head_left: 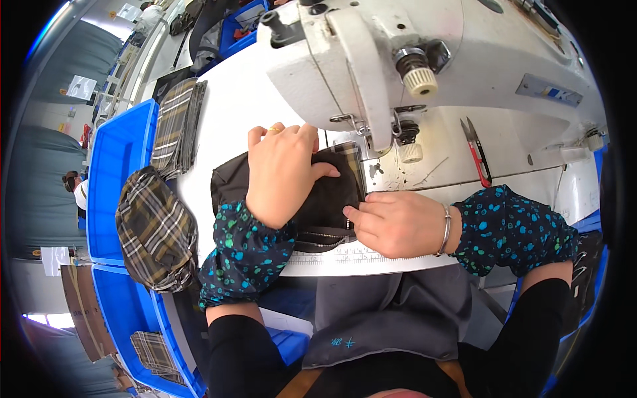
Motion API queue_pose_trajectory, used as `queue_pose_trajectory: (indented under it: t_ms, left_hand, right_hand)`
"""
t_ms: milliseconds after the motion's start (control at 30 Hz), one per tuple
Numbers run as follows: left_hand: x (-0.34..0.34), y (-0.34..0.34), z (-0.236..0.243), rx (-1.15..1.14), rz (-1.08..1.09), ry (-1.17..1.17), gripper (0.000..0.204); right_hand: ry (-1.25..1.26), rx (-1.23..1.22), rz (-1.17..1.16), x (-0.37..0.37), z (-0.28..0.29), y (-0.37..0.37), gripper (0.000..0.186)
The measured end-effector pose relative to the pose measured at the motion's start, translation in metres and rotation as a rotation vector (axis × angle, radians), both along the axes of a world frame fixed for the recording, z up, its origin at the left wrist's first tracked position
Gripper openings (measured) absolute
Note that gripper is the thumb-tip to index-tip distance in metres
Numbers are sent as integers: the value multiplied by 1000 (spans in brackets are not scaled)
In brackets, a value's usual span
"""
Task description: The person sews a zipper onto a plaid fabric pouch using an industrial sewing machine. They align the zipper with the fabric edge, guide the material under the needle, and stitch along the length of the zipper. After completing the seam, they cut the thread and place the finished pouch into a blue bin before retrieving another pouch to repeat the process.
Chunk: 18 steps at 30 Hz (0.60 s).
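A dark brown-black fabric piece (pixel 318 199) with a zipper (pixel 322 237) along its near side lies on the white sewing table. Its plaid-trimmed far right corner is close to the needle area of the sewing machine (pixel 371 73). My left hand (pixel 282 176) rests on top of the fabric, thumb spread away from bent fingers. At the near right edge of the piece, my right hand (pixel 398 222) pinches the fabric between thumb and fingers, beside the zipper's end. Patterned sleeve covers wrap both forearms.
Red-handled thread snips (pixel 478 156) lie right of the needle area. Stacked plaid pieces (pixel 176 126) and a bulging plaid pouch (pixel 157 229) sit at the left edge. Blue bins (pixel 119 182) stand beyond them. A ruler strip (pixel 378 255) runs along the front edge.
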State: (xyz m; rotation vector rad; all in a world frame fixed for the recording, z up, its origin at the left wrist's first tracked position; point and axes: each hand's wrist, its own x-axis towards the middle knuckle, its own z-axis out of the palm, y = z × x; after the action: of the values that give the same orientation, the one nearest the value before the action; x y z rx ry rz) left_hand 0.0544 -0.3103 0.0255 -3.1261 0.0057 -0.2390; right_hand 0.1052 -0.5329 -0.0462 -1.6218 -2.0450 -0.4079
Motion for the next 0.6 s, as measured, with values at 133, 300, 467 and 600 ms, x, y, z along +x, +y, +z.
queue_pose_trajectory:
  t_ms: [133, 300, 467, 600]
  left_hand:
    - [-1, -3, 0, -122, -35, 13, 29]
    - [14, 17, -24, -633, -202, 45, 19]
    - [17, 11, -33, -624, -192, 59, 21]
    - [11, 4, -29, -648, -188, 207, 24]
  right_hand:
    - [-15, 4, -17, -1, -2, 0, 19]
    - [-44, -10, -8, -2, 1, 1, 20]
    - [-83, 1, -3, -3, 5, -1, 24]
    - [-132, 6, 57, -14, 9, -9, 25]
